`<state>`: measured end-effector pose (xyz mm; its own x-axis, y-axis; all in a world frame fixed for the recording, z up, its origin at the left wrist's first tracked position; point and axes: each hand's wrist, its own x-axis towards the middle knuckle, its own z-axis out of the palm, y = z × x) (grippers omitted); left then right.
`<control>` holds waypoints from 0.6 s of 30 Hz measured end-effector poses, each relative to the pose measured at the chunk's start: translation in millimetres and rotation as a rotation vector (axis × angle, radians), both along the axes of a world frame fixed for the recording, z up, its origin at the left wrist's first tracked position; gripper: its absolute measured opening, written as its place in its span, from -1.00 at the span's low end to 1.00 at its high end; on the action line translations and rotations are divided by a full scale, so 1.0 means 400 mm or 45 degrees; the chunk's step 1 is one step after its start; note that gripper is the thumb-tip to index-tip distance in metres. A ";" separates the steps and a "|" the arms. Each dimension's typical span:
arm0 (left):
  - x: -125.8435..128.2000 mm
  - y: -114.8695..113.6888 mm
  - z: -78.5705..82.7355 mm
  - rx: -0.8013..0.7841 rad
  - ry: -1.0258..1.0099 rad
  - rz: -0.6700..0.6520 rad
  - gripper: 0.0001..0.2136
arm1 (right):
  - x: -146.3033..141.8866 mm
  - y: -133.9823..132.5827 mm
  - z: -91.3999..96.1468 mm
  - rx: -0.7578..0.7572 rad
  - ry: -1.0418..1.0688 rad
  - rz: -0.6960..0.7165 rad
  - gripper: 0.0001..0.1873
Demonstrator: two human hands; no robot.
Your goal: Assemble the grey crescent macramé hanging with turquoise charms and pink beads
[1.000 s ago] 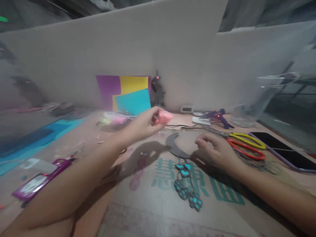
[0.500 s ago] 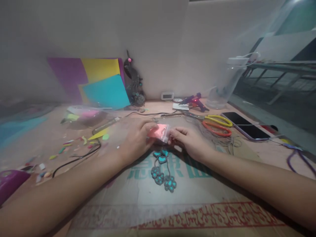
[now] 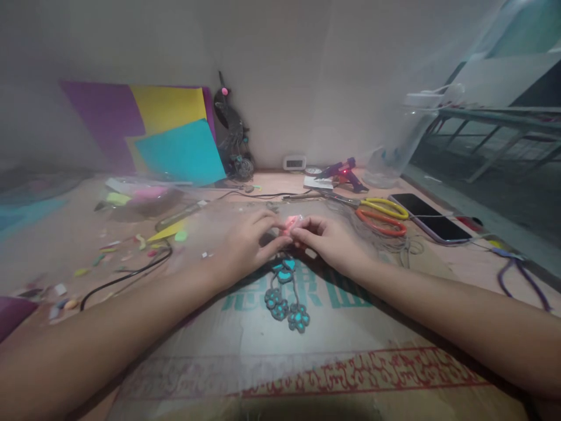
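Note:
My left hand (image 3: pixel 248 245) and my right hand (image 3: pixel 329 241) meet at the middle of the table, fingertips pinched on a small clear bag with pink contents (image 3: pixel 291 224) held between them. Just below the hands lies a grey craft piece with hanging teal paw-print charms (image 3: pixel 286 295), its upper part hidden under the hands. It rests on a flattened cardboard sheet (image 3: pixel 245 345) with teal printed characters.
Yellow-handled scissors (image 3: pixel 381 204) and orange-handled scissors (image 3: pixel 380 222) lie right of the hands, beside a phone (image 3: pixel 428 216). A purple glue gun (image 3: pixel 344 173) and clear container (image 3: pixel 397 155) stand behind. Coloured foam sheets (image 3: pixel 175 146) lean on the wall; scraps and a black cable (image 3: pixel 131 272) lie left.
My left hand brought the pink bag down from mid-air to the table centre. My right hand came in and took hold of it too; the bag now looks more pinched together.

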<state>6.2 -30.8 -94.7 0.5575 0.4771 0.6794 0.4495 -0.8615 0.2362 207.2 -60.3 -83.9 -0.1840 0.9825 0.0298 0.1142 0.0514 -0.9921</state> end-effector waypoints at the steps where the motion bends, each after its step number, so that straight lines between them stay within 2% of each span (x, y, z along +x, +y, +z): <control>1: 0.002 -0.001 -0.001 -0.029 -0.011 -0.014 -0.82 | -0.002 0.001 -0.003 0.022 -0.025 0.004 -0.81; 6: 0.008 0.003 -0.015 -0.131 -0.018 -0.003 -0.78 | -0.005 0.007 -0.026 0.086 -0.100 0.018 -0.79; 9: 0.010 0.006 -0.022 -0.158 -0.022 -0.012 -0.84 | -0.005 0.006 -0.033 0.175 -0.148 0.033 -0.80; 14: 0.010 0.009 -0.025 -0.230 -0.055 -0.113 -0.88 | -0.009 0.005 -0.038 0.239 -0.036 0.103 -0.84; 18: 0.010 0.008 -0.020 -0.308 -0.059 -0.045 -0.88 | -0.012 0.007 -0.039 0.258 -0.048 0.103 -0.84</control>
<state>10.2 -27.6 -102.9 0.5476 0.6098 0.5730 0.4038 -0.7924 0.4572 202.4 -57.6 -99.6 -0.2664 0.9392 0.2168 0.1385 0.2599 -0.9557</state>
